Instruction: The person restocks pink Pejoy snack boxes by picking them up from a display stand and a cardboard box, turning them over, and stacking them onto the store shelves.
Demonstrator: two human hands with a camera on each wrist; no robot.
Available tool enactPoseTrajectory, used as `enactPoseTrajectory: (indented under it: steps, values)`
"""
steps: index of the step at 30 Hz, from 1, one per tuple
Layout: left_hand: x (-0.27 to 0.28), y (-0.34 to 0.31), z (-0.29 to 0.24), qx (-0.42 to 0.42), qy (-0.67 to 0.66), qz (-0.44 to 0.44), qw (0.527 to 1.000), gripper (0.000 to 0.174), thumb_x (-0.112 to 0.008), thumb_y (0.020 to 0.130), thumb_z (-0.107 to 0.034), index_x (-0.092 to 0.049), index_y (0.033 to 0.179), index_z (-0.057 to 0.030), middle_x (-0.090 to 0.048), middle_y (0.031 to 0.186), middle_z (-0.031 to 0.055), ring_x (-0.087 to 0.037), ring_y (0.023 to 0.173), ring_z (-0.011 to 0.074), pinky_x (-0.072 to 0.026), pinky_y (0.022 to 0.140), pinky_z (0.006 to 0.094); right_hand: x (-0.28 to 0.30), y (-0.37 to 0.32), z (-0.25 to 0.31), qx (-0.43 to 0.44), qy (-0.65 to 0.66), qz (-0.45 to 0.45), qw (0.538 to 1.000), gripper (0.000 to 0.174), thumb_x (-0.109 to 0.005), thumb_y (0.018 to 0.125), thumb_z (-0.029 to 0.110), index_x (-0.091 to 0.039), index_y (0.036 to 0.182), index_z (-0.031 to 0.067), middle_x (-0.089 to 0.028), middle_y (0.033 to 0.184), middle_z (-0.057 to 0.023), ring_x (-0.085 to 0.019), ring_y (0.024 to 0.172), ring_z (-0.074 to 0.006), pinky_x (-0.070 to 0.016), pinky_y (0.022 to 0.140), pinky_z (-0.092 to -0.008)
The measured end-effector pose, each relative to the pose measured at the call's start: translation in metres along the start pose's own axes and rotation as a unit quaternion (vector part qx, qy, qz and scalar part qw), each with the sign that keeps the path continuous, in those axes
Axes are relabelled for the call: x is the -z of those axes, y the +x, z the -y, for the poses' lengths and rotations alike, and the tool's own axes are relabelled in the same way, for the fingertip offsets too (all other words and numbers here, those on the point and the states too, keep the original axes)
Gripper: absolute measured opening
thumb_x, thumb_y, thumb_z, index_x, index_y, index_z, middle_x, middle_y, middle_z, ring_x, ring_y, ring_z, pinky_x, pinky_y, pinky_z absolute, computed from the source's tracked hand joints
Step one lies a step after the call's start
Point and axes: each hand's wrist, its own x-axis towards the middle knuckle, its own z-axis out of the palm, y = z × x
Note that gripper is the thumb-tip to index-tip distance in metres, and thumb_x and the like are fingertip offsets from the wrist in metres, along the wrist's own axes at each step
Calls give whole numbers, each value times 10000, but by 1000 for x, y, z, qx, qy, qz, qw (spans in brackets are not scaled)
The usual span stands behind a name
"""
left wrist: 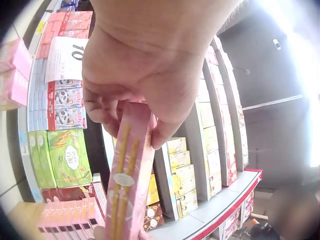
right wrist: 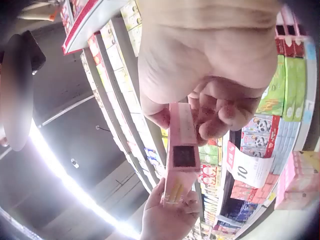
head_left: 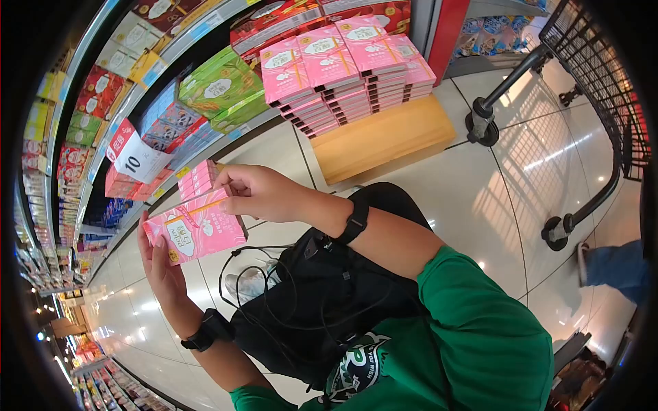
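Note:
A pink snack box [head_left: 199,226] with white lettering is held up between both hands. My left hand [head_left: 164,267] grips its left end, thumb on the printed face. At the opposite end, my right hand [head_left: 264,192] pinches the box, with its thumb on the upper edge. In the left wrist view, stick shapes are printed along the narrow side of the pink box [left wrist: 125,175], and the left hand [left wrist: 145,75] reaches down over its end. A dark square marks the side of the box [right wrist: 182,156] seen in the right wrist view, below the right hand [right wrist: 215,75].
Stacks of similar pink boxes [head_left: 322,61] stand by a wooden block [head_left: 387,140]. Shelves to the left hold green boxes [head_left: 223,89] and a price sign [head_left: 137,157] reading 10. A shopping cart [head_left: 603,82] is at right, and another person's leg [head_left: 613,270] shows below it.

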Motion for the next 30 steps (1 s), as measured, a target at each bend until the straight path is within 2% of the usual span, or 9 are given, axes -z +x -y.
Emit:
enactPoseTrajectory:
  steps: [3, 5, 7, 9, 14, 17, 21, 25, 30]
  values:
    - [-19, 8, -7, -10, 22, 28, 999, 631, -527, 956, -231, -249, 1483, -23, -504, 1304, 123, -531, 1189, 211, -405, 1035, 354, 4, -11, 35, -26, -40, -34, 998, 266, -627, 884, 133, -512, 1098, 26, -577, 852, -19, -562, 652, -69, -446, 498, -232]
    - [-36, 14, -9, -23, -67, -60, 996, 643, -501, 967, -318, -247, 1489, -42, -527, 1267, 124, -558, 1125, 193, -464, 927, 320, 15, -15, 48, 7, -33, -70, 997, 254, -624, 880, 122, -521, 1090, 21, -586, 844, -37, -584, 589, -90, -463, 470, -239]
    - [16, 40, 22, -25, -25, 14, 999, 642, -491, 959, -382, -288, 1475, -60, -566, 1213, 98, -572, 1038, 160, -476, 777, 274, 38, -19, 68, 76, 7, -131, 988, 236, -633, 883, 138, -542, 1069, 25, -603, 820, -59, -606, 564, -108, -502, 485, -253]
    - [38, 64, 64, 58, 101, -126, 985, 559, -533, 938, -359, -420, 1400, -67, -593, 1168, 69, -564, 975, 125, -436, 676, 236, 63, -41, 113, 173, 1, -219, 960, 312, -619, 901, 149, -508, 1168, 32, -627, 890, -86, -629, 615, -148, -535, 537, -275]
    - [98, 86, 186, -79, 597, -24, 798, 510, -639, 858, -224, -509, 1322, -59, -544, 1285, 170, -521, 1172, 315, -415, 995, 419, 154, -117, 150, 354, -41, -437, 826, 360, -547, 942, 136, -440, 1273, 39, -612, 1012, -111, -626, 834, -190, -519, 666, -318]
    - [85, 79, 187, -30, 736, -31, 676, 611, -646, 837, -224, -427, 1388, -77, -463, 1392, 155, -442, 1274, 334, -392, 1034, 433, 205, -148, 129, 295, -82, -557, 772, 366, -537, 952, 146, -427, 1282, 36, -616, 986, -108, -615, 791, -193, -499, 634, -317]
    - [116, 83, 221, 149, 719, -73, 675, 726, -668, 802, -233, -349, 1441, -106, -409, 1451, 135, -423, 1299, 331, -407, 1031, 453, 250, -173, 95, 197, -90, -610, 762, 346, -549, 955, 155, -435, 1256, 28, -621, 882, -89, -601, 673, -143, -501, 592, -262]
    - [148, 71, 245, 96, 621, -24, 778, 812, -712, 749, -152, -314, 1456, -115, -538, 1322, 192, -497, 1223, 382, -421, 1014, 453, 267, -182, 74, 58, -372, -622, 686, 366, -588, 957, 247, -506, 1266, 68, -606, 855, -6, -519, 638, -55, -424, 552, -219]
    - [130, 72, 223, 66, 718, -32, 692, 738, -673, 762, -190, -358, 1430, -171, -377, 1482, 71, -394, 1323, 311, -417, 1034, 437, 274, -167, 67, 86, -234, -581, 775, 334, -574, 975, 275, -584, 1222, 51, -532, 792, 64, -430, 635, -7, -341, 519, -163]
